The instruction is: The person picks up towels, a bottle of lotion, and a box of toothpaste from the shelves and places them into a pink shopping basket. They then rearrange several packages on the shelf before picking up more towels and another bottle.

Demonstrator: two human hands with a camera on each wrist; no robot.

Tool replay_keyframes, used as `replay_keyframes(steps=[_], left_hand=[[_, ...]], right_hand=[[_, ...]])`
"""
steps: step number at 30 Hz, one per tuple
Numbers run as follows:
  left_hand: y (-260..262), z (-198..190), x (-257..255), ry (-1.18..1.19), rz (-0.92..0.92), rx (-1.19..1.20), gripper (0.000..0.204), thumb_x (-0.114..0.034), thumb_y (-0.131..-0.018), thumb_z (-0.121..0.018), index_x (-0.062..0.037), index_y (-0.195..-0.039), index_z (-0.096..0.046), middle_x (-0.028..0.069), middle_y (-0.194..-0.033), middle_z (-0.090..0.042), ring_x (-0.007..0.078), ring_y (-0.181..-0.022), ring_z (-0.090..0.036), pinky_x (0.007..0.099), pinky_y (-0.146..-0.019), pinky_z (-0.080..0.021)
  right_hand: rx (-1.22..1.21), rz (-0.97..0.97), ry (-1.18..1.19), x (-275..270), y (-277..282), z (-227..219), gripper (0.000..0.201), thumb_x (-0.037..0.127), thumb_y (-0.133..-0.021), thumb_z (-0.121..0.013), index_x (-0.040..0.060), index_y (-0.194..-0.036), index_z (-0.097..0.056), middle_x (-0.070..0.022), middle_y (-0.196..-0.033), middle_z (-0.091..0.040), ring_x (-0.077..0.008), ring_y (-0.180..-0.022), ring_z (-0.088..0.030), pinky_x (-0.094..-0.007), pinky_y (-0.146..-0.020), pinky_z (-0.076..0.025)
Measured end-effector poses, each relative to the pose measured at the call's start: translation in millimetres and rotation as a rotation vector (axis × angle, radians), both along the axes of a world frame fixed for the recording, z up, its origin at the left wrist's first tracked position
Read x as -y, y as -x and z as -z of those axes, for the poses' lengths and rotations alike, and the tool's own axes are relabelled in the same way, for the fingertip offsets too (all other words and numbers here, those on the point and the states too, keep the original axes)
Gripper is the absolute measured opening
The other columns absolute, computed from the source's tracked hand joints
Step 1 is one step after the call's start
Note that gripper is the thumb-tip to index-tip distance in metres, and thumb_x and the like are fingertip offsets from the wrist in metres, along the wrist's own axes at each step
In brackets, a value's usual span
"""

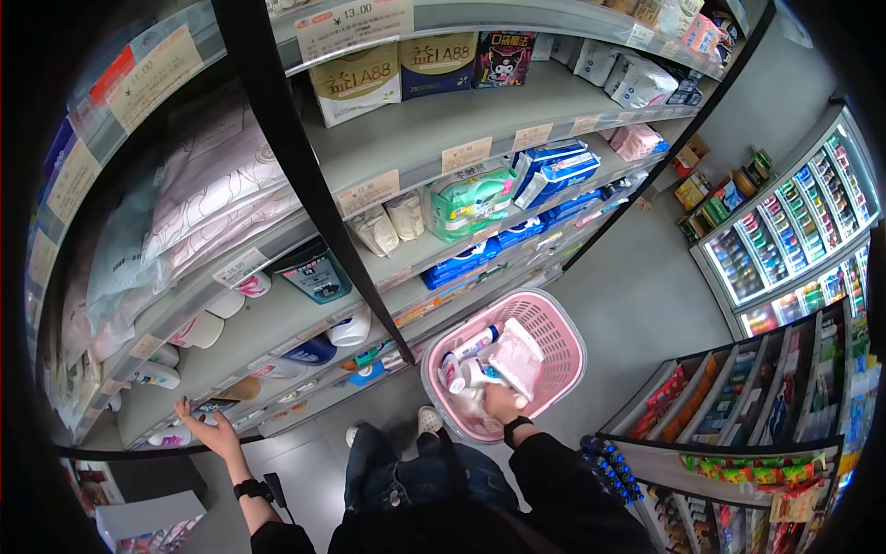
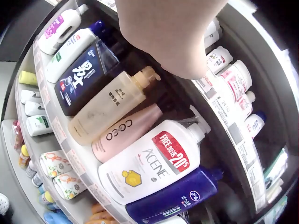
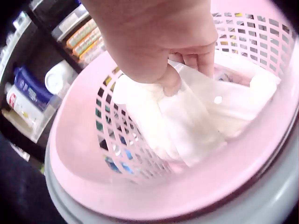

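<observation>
My right hand (image 1: 503, 404) reaches into a pink slotted basket (image 1: 560, 369). In the right wrist view, its thumb and fingers pinch a white, partly see-through plastic package (image 3: 187, 116). Beside that hand in the head view lie a white-and-pink packet (image 1: 519, 358) and a white bottle with a blue cap (image 1: 475, 343). My left hand (image 1: 210, 432) is held out with fingers spread by the lower shelf at the left. Below it in the left wrist view lean a white ACENE pump bottle (image 2: 154, 163), a beige pump bottle (image 2: 107, 107) and a dark blue box (image 2: 84, 79).
Tall shelving (image 1: 434, 125) with price tags curves along the left and front. Green (image 1: 466, 201) and blue packs fill a middle shelf. A lit drinks fridge (image 1: 794, 222) stands far right, and a snack rack (image 1: 729, 406) is close on the right. Grey floor (image 1: 614, 268) runs between them.
</observation>
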State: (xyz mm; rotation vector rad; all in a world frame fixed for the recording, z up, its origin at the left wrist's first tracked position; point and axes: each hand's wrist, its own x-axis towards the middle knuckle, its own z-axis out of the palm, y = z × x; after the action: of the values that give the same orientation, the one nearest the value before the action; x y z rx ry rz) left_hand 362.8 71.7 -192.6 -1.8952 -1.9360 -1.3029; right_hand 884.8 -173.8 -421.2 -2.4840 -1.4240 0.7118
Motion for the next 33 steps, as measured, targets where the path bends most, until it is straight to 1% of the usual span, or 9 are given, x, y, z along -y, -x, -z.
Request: replay_keyframes(steps=[2,10,14,18,19,22,25,29,33], left_hand=[[-5,-1,-1,0.001,-0.009,0.034,0.075,0.005,-0.073,-0.055,-0.0056,-0.144,-0.033,0.016,-0.15,-0.034,0.0312,-0.131,-0.044,0.0429,-0.098,-0.041],[-6,9,-9,-0.053,-0.039,0.071,0.072,0.002,-0.073,-0.055,-0.0043,-0.142,-0.034,0.016,-0.15,-0.034,0.0315,-0.129,-0.044,0.0416,-0.094,-0.043],[-8,10,-11,-0.062,-0.051,0.112,0.072,0.002,-0.073,-0.055,-0.0044,-0.142,-0.034,0.0166,-0.15,-0.034,0.0317,-0.128,-0.045,0.0405,-0.094,-0.042],[-11,9,-10,-0.074,-0.047,0.165,0.076,0.004,-0.072,-0.055,-0.0046,-0.144,-0.032,0.0169,-0.15,-0.033,0.0315,-0.127,-0.046,0.039,-0.095,-0.041],[-12,7,-9,-0.064,-0.047,0.173,0.078,0.005,-0.071,-0.054,-0.0044,-0.145,-0.031,0.0165,-0.15,-0.033,0.0312,-0.128,-0.046,0.0384,-0.096,-0.04],[-11,8,-8,-0.059,-0.037,0.211,0.077,0.005,-0.071,-0.054,-0.0038,-0.144,-0.031,0.0163,-0.151,-0.033,0.0307,-0.129,-0.044,0.0375,-0.096,-0.04],[-11,6,-8,-0.085,-0.07,0.178,0.071,0.004,-0.07,-0.054,-0.0029,-0.138,-0.036,0.0167,-0.152,-0.032,0.0306,-0.132,-0.041,0.0362,-0.097,-0.039],[-15,-4,-6,-0.121,-0.046,0.15,0.065,0.003,-0.069,-0.054,-0.0028,-0.132,-0.04,0.0176,-0.152,-0.031,0.033,-0.136,-0.037,0.0364,-0.099,-0.038],[-7,-2,-5,-0.106,0.005,0.159,0.061,0.004,-0.068,-0.055,-0.0016,-0.127,-0.042,0.0211,-0.147,-0.037,0.0395,-0.141,-0.031,0.0429,-0.105,-0.036]], right_hand=[[0.052,0.044,0.034,-3,-18,-12,0.019,0.012,-0.075,-0.058,0.004,-0.089,-0.068,-0.0216,-0.089,-0.069,-0.0378,-0.085,-0.068,-0.0491,-0.076,-0.054],[0.097,0.595,-0.329,23,-111,-102,0.017,0.005,-0.069,-0.06,-0.0045,-0.083,-0.065,-0.027,-0.074,-0.065,-0.0434,-0.074,-0.066,-0.0484,-0.072,-0.053],[0.063,0.678,-0.457,24,-119,-123,0.021,0.011,-0.076,-0.067,-0.0055,-0.088,-0.064,-0.0263,-0.077,-0.065,-0.0433,-0.076,-0.065,-0.0469,-0.07,-0.051],[0.095,0.506,-0.376,13,-104,-114,0.026,0.012,-0.075,-0.073,-0.0026,-0.094,-0.064,-0.021,-0.076,-0.065,-0.0366,-0.071,-0.065,-0.0419,-0.067,-0.051],[-0.009,0.426,-0.359,13,-102,-107,0.024,0.013,-0.076,-0.074,-0.0028,-0.091,-0.064,-0.0165,-0.072,-0.064,-0.029,-0.066,-0.063,-0.0373,-0.066,-0.05],[-0.314,0.355,-0.331,1,-82,-101,0.024,0.015,-0.077,-0.074,-0.0029,-0.088,-0.063,-0.011,-0.072,-0.064,-0.02,-0.065,-0.061,-0.0328,-0.065,-0.05],[-0.337,0.278,-0.376,-16,-66,-98,0.021,0.016,-0.08,-0.073,-0.001,-0.089,-0.065,-0.0087,-0.075,-0.066,-0.016,-0.069,-0.063,-0.03,-0.067,-0.05],[-0.538,0.28,-0.47,-56,-34,-150,0.015,0.011,-0.083,-0.071,0.0002,-0.092,-0.066,-0.0067,-0.08,-0.068,-0.0136,-0.074,-0.064,-0.0276,-0.07,-0.051],[-0.588,0.099,-0.666,-99,21,-233,0.013,0.005,-0.083,-0.071,0.0012,-0.094,-0.067,-0.0003,-0.078,-0.065,-0.0084,-0.072,-0.058,-0.0237,-0.068,-0.047]])
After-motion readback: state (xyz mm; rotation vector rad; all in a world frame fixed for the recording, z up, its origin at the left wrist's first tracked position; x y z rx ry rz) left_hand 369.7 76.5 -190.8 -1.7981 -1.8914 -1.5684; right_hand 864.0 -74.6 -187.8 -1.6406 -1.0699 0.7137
